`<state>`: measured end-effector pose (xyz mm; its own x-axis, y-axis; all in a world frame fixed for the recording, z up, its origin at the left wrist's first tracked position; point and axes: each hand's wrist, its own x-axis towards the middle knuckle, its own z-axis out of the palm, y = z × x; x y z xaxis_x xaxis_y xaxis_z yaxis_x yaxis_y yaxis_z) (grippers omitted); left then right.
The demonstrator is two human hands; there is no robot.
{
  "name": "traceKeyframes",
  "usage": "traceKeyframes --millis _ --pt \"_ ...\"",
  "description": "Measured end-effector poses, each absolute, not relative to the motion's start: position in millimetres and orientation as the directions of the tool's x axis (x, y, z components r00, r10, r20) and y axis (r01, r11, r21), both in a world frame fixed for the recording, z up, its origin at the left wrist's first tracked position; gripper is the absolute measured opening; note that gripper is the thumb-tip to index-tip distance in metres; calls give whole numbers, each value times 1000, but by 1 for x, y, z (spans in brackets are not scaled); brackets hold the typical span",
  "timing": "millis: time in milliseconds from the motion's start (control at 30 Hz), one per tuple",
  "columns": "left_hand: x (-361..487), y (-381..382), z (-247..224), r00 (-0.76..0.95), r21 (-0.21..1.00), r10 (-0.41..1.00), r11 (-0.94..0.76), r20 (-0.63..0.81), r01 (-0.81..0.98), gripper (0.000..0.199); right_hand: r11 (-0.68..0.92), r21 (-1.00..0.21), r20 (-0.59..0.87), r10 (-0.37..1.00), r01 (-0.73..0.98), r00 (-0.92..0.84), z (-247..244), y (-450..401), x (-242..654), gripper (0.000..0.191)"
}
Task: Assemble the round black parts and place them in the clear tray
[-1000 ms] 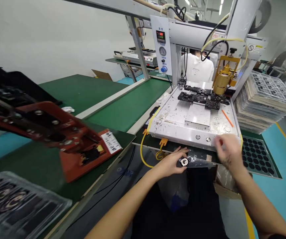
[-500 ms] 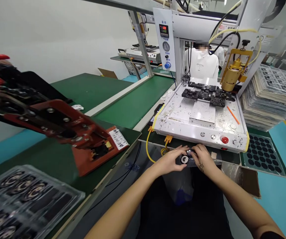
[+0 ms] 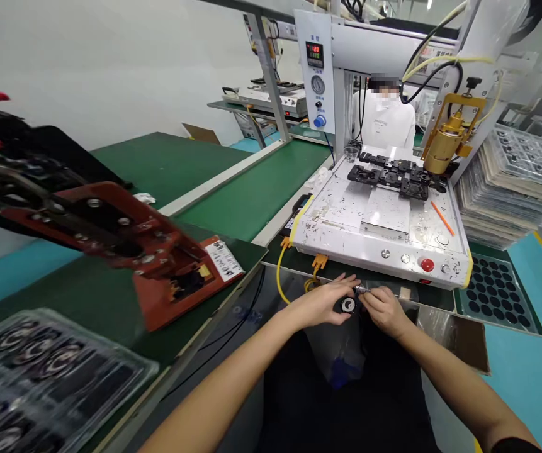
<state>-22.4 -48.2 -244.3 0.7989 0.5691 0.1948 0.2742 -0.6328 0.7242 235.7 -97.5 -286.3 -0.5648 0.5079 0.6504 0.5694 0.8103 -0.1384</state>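
- Left hand (image 3: 318, 305) grips the round part (image 3: 348, 306), lower middle of the frame.
- Right hand (image 3: 386, 311), fingertips bunched closed, sits just right; its hold is unclear.

Two bare forearms reach in from the near left and near right, the hands nearly meeting at center. The left hand (image 3: 330, 302) curves with thumb and fingers spread in a pinch; the right hand (image 3: 384, 309) bends its fingers inward, fingertips drawn together.
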Motion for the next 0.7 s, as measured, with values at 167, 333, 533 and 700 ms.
traceKeyframes --millis 167,333,533,700 --pt "-24 -47 -240 809 747 573 -594 132 299 32 787 -160 748 491 596 -447 -260 -129 237 19" --pt "-22 -50 -236 790 779 605 -542 101 315 29 585 -313 778 610 748 -150 -174 -106 285 25" --pt "-20 -53 -237 758 804 644 -504 105 316 28 311 -349 642 767 884 -16 -106 -40 341 21" --pt "-15 -52 -235 748 827 657 -469 93 309 30 491 -327 638 745 807 -195 -142 -73 289 21"
